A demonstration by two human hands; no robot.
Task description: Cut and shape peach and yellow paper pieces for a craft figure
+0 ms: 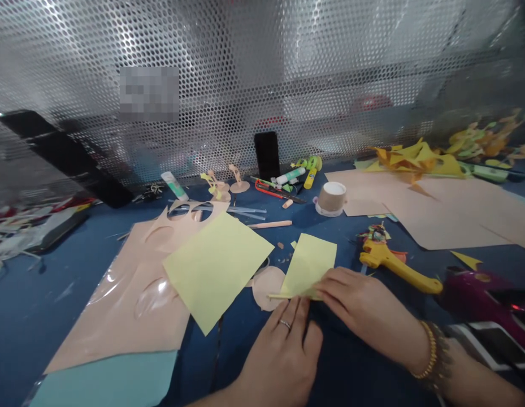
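A yellow paper strip (311,260) lies on the blue table, its near edge rolled into a thin tube. My left hand (287,345), with a ring on one finger, presses its fingertips on the rolled edge. At the right end of the roll, the fingers of my right hand (364,311) are closed on the paper. Under the roll's left end sits a round peach paper disc (267,287). Left of it, a larger yellow sheet (218,268) rests partly over peach paper with cut-out circles (147,305).
A yellow glue gun (402,271) lies right of the paper, near a tape roll (332,198). Glue sticks, scissors and an upright phone (267,155) stand or lie at the back. Peach sheets (448,215) and yellow scraps are at right, with a purple device (486,294).
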